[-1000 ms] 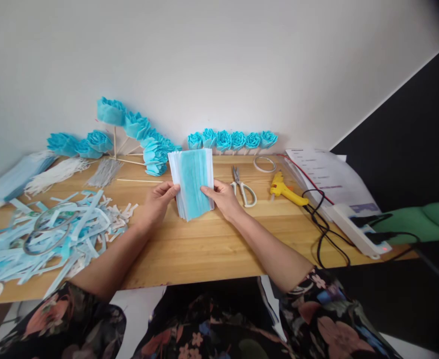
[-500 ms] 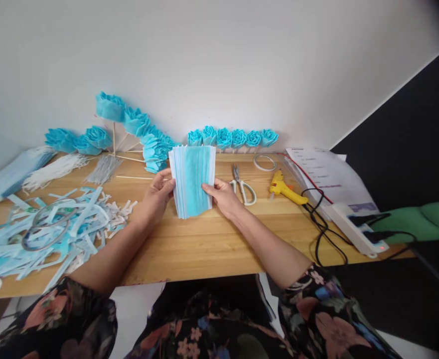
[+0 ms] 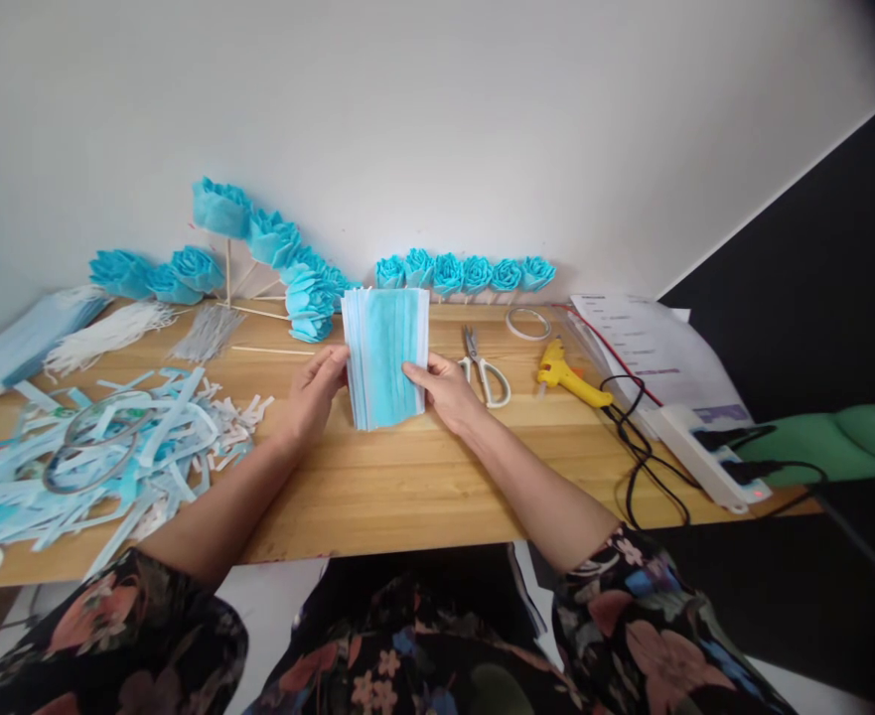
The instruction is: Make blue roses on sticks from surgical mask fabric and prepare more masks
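Observation:
A stack of blue and white pleated mask sheets (image 3: 388, 357) is held upright above the middle of the wooden table (image 3: 407, 497). My right hand (image 3: 448, 389) grips its right edge, thumb on the front face and fingers behind. At the left edge, my left hand (image 3: 318, 387) has its thumb and fingers closed on the sheets' side; its fingertips are partly hidden. Just right of the stack lie scissors (image 3: 486, 372) with white handles, partly behind my right hand.
Blue flowers on sticks (image 3: 448, 273) line the wall. Cut strips (image 3: 139, 447), white cords (image 3: 113, 336), grey wires (image 3: 206, 333) and flat masks (image 3: 35, 333) lie left. A yellow glue gun (image 3: 571, 377), tape roll (image 3: 527, 323), papers (image 3: 638, 348) and power strip (image 3: 705, 462) lie right.
My left hand has shifted slightly, its fingers now closer together at the stack's left edge. The sheets on that side are squeezed into a slightly narrower, more even pile.

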`<state>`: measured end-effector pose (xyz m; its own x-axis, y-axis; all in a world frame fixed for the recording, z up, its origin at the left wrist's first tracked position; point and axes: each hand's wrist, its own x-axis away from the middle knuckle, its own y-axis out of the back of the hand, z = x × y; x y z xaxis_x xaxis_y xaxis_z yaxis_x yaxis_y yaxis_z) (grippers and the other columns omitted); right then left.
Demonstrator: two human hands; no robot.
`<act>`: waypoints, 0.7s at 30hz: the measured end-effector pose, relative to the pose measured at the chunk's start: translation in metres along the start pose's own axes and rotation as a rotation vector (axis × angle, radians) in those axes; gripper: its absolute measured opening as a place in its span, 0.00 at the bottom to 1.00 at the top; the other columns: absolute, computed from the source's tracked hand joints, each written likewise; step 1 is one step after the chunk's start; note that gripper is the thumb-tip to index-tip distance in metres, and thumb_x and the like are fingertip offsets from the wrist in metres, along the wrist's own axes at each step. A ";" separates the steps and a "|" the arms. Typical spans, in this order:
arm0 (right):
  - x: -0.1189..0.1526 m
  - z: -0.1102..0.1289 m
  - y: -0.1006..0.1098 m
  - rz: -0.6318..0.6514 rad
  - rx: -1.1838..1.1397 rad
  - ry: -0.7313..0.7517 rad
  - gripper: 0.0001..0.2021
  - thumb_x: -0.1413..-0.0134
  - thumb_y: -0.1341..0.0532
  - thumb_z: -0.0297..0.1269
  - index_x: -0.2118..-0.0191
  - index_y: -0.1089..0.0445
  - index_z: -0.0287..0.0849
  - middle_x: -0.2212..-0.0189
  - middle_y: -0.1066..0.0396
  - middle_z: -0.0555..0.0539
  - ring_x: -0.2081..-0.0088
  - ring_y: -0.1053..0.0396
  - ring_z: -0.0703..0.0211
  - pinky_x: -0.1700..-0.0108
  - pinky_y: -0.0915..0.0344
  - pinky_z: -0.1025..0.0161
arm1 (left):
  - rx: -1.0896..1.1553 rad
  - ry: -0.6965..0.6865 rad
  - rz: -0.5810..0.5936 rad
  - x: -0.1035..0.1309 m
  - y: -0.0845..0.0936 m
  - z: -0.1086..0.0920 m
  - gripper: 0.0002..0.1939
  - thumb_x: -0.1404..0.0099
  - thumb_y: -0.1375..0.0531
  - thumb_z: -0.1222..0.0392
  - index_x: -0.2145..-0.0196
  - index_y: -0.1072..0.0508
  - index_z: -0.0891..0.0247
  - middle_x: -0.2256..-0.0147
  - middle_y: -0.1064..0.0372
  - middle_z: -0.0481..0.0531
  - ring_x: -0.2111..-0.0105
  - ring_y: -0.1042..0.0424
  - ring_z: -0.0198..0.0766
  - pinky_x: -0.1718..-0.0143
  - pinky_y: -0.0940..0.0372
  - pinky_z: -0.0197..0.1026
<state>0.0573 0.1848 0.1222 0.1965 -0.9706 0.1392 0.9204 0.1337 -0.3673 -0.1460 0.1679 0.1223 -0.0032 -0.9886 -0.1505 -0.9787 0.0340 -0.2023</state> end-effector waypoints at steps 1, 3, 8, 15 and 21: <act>0.000 0.000 0.000 0.002 0.001 -0.004 0.24 0.71 0.21 0.50 0.64 0.20 0.45 0.68 0.20 0.51 0.65 0.26 0.56 0.54 0.30 0.57 | -0.003 0.003 -0.001 0.000 0.001 0.001 0.19 0.37 0.33 0.42 0.67 0.23 0.62 0.69 0.30 0.50 0.68 0.32 0.36 0.65 0.35 0.37; 0.001 0.000 0.000 0.008 0.011 -0.006 0.24 0.70 0.21 0.50 0.64 0.20 0.45 0.68 0.20 0.51 0.65 0.26 0.56 0.54 0.30 0.57 | 0.007 0.010 -0.014 -0.001 0.002 0.002 0.17 0.42 0.29 0.46 0.69 0.22 0.63 0.70 0.29 0.49 0.69 0.32 0.34 0.64 0.36 0.36; 0.001 0.000 0.000 0.018 0.032 -0.005 0.23 0.68 0.22 0.50 0.64 0.20 0.45 0.67 0.20 0.50 0.63 0.25 0.54 0.54 0.30 0.56 | 0.056 0.036 -0.076 -0.002 0.000 0.001 0.20 0.50 0.25 0.46 0.73 0.24 0.65 0.73 0.29 0.48 0.73 0.33 0.33 0.68 0.37 0.36; 0.001 0.001 -0.001 0.016 0.015 -0.017 0.24 0.71 0.21 0.50 0.65 0.20 0.44 0.69 0.20 0.51 0.65 0.26 0.56 0.56 0.30 0.58 | 0.184 0.061 -0.028 -0.001 -0.006 -0.003 0.22 0.46 0.27 0.43 0.71 0.28 0.64 0.72 0.29 0.47 0.72 0.31 0.33 0.64 0.33 0.37; 0.002 0.001 -0.001 0.017 0.023 -0.016 0.24 0.71 0.21 0.50 0.64 0.20 0.44 0.69 0.20 0.51 0.65 0.26 0.56 0.55 0.30 0.58 | 0.181 0.015 -0.056 -0.005 -0.002 0.003 0.25 0.44 0.27 0.50 0.55 0.32 0.57 0.75 0.31 0.42 0.77 0.34 0.32 0.71 0.37 0.35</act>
<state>0.0576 0.1834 0.1237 0.2169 -0.9649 0.1479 0.9245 0.1544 -0.3486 -0.1438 0.1729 0.1209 0.0462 -0.9917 -0.1199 -0.9247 0.0029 -0.3807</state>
